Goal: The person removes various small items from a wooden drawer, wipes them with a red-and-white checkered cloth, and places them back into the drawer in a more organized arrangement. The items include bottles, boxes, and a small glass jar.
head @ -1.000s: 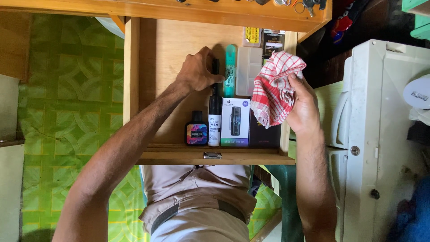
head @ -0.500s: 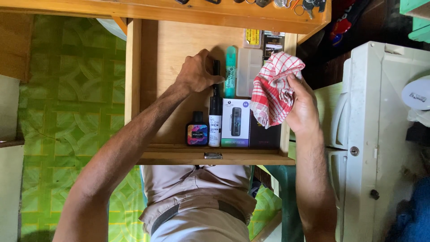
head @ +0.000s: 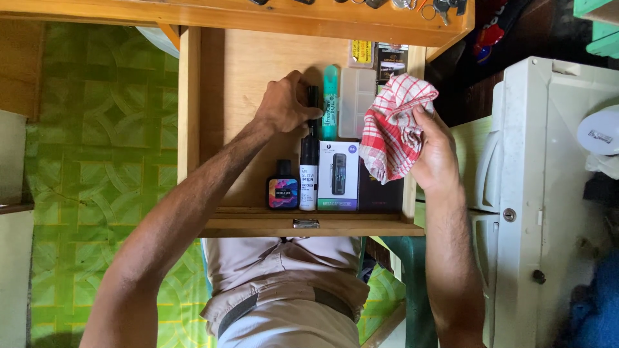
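An open wooden drawer (head: pixel 189 96) lies below me. My left hand (head: pixel 282 103) rests inside it, fingers closed around a slim black tube (head: pixel 313 103) lying lengthwise. My right hand (head: pixel 436 151) hovers at the drawer's right side, gripping a crumpled red-and-white checked cloth (head: pixel 393 125). Next to the black tube lie a teal spray bottle (head: pixel 331 102) and a clear plastic case (head: pixel 358 103). Along the drawer's front stand a small black bottle with a colourful label (head: pixel 283 187), a white tube (head: pixel 309 174) and a white-and-purple box (head: pixel 338 175).
A dark box (head: pixel 382 193) sits under the cloth. Small packets (head: pixel 380 57) lie at the drawer's back. Keys (head: pixel 442 6) rest on the wooden desktop above. A white appliance (head: pixel 548 193) stands to the right. Green patterned floor (head: pixel 97 129) spreads to the left.
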